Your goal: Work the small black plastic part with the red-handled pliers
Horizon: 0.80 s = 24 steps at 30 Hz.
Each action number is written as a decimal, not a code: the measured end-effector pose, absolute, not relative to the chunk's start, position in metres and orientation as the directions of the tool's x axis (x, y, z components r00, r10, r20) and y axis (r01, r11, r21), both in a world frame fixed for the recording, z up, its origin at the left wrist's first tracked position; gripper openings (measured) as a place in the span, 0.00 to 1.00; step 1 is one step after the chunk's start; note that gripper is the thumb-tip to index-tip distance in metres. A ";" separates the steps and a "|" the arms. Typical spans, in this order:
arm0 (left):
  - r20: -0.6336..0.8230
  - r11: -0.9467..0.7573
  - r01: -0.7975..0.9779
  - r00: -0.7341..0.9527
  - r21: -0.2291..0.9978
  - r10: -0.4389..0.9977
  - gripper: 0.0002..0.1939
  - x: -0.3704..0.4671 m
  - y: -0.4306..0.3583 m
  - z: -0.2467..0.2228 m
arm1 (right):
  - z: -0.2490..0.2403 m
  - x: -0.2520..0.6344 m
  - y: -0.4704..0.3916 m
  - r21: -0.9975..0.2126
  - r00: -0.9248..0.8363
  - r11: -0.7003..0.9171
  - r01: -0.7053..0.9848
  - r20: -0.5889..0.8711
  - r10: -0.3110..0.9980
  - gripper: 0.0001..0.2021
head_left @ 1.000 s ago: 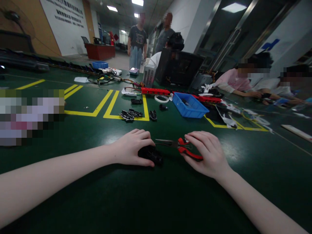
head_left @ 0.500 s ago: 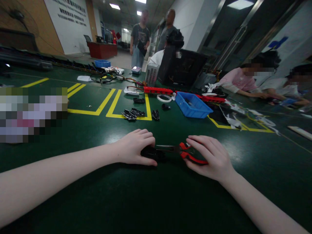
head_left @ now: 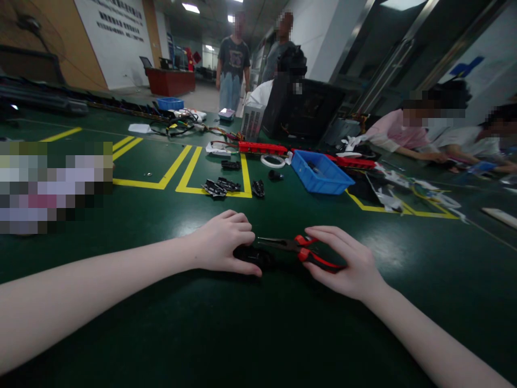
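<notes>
My left hand point(head_left: 231, 242) curls round a black part point(head_left: 262, 257), lying sideways on the green table surface point(head_left: 242, 334), well away from its far edge. My right hand point(head_left: 348, 260) grips red-handled pliers point(head_left: 285, 245), nose pointing left. The wall writing point(head_left: 119, 21) looks too blurry to read.

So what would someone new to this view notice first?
Probably the red-handled pliers in the right hand, near the middle, pointing toward the left hand, which grips a black part. Next, likely the bright blue bin beyond them on the green table.
</notes>
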<state>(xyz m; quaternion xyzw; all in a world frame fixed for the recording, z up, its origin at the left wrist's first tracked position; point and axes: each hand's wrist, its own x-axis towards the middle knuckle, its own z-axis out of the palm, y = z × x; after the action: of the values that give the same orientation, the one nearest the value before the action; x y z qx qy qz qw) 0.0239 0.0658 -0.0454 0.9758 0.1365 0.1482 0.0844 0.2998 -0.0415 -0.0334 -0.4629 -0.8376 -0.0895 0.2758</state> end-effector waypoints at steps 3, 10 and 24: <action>0.267 -0.950 0.241 0.920 0.197 0.288 0.24 0.024 0.065 -0.045 | -0.032 0.302 -0.042 -0.132 -0.414 0.556 0.821 0.533 0.738 0.20; 0.294 -0.952 0.258 0.909 0.163 0.296 0.24 0.024 0.064 -0.046 | -0.033 0.301 -0.042 -0.120 -0.469 0.594 0.796 0.498 0.729 0.20; 0.318 -0.947 0.284 0.893 0.151 0.318 0.22 0.026 0.061 -0.047 | -0.034 0.300 -0.043 -0.138 -0.479 0.601 0.787 0.478 0.736 0.22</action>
<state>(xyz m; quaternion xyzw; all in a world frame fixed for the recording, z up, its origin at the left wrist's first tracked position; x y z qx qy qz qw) 0.0258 0.0611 -0.0465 0.9716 0.1551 0.1716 0.0501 0.3000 -0.0435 -0.0340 -0.4436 -0.8584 -0.0503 0.2525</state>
